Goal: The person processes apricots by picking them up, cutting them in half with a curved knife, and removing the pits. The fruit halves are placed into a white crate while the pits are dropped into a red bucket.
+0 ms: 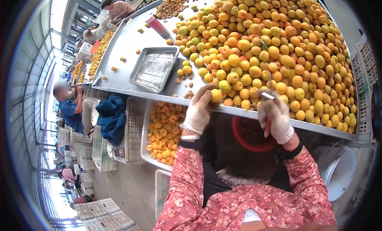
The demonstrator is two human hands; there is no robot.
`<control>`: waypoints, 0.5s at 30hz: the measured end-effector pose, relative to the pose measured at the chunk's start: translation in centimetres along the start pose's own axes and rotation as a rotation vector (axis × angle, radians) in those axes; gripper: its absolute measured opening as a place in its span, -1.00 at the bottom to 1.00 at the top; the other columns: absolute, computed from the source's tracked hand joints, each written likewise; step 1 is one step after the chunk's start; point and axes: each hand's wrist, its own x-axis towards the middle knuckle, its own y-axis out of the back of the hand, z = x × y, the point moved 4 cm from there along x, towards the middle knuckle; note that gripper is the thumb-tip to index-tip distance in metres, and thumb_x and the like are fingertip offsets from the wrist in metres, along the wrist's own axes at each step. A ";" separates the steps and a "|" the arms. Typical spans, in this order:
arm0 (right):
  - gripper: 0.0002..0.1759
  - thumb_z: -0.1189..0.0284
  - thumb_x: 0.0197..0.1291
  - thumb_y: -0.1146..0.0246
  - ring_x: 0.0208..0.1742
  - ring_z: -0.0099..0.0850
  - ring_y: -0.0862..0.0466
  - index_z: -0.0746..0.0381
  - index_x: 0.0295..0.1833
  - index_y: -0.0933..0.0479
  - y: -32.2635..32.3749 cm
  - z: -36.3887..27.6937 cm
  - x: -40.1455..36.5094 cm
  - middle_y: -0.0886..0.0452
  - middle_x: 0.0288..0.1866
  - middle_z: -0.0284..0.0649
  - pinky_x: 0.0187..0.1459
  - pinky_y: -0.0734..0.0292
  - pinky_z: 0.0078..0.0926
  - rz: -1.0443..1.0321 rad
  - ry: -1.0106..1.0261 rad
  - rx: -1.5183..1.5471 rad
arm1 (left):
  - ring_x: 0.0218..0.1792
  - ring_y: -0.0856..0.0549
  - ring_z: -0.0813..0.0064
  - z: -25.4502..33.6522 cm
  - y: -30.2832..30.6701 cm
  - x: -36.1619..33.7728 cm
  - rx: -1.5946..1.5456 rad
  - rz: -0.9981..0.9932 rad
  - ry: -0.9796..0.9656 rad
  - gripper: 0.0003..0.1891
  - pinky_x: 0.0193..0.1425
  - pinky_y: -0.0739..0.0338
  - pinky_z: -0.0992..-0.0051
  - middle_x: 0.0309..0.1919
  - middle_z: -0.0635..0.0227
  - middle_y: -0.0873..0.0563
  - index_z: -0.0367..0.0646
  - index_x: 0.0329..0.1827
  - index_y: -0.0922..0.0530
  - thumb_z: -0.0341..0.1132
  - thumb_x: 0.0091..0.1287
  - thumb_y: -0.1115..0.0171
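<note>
My left hand (198,111), in a dirty white knit glove, is at the table's front edge with its fingers closed around a yellow apricot (216,96). My right hand (277,115), gloved the same way, grips a small knife (267,95). Its short blade points up and part of its red handle shows below the fingers. The hands are apart. Just beyond them a large heap of whole apricots (286,60) covers the right side of the metal table (119,78). Pits and scraps lie near my left hand.
A shallow metal tray (155,70) and a red can (157,26) stand on the table. Below the edge are a white crate of halved apricots (162,131) and a red bucket (254,137). A white bucket (338,171) stands at right. Other people work at tables on the left.
</note>
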 end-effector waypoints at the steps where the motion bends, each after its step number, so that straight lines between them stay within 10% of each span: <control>1: -0.71 0.35 0.51 -0.01 -0.66 -0.64 -0.39 0.33 0.13 -0.44 0.1 0.4 0.3 -0.44 -0.58 -0.40 -0.67 -0.28 -0.67 -0.027 0.106 0.096 | -0.17 -0.65 0.49 -0.3 -1.2 -0.6 -0.350 -0.059 0.013 -0.59 -0.03 -0.58 0.45 -0.09 0.34 -0.66 -0.22 0.25 -0.52 -0.15 0.48 -0.20; 5: -0.84 0.37 0.43 -0.16 -0.54 -0.56 -0.47 0.25 -0.09 -0.51 -0.8 5.5 0.5 -0.51 -0.52 -0.34 -0.50 -0.38 -0.56 -0.085 -0.099 -0.185 | -0.06 -0.62 0.47 -3.6 -3.7 -1.4 -0.736 -0.144 0.071 -0.51 0.02 -0.58 0.42 0.02 0.35 -0.59 -0.16 0.33 -0.43 -0.02 0.51 -0.15; 7: -0.85 0.39 0.40 -0.18 -0.49 -0.40 -0.56 0.27 -0.10 -0.51 -1.5 4.0 0.3 -0.55 -0.50 -0.24 -0.38 -0.48 -0.43 -0.170 0.173 -0.397 | -0.09 -0.63 0.46 -4.2 -4.5 -2.2 -0.744 -0.121 0.100 -0.51 0.01 -0.60 0.40 -0.03 0.34 -0.60 -0.16 0.29 -0.44 0.02 0.50 -0.14; 15: -0.81 0.36 0.39 -0.19 -0.43 -0.34 -0.62 0.28 -0.16 -0.51 -3.4 3.8 0.8 -0.59 -0.47 -0.17 -0.32 -0.48 -0.39 -0.223 0.102 -0.573 | -0.41 -0.53 0.73 -4.4 -4.3 -3.8 -0.189 0.029 -0.060 -0.51 -0.33 -0.44 0.71 -0.26 0.46 -0.62 -0.17 0.21 -0.47 0.09 0.52 -0.06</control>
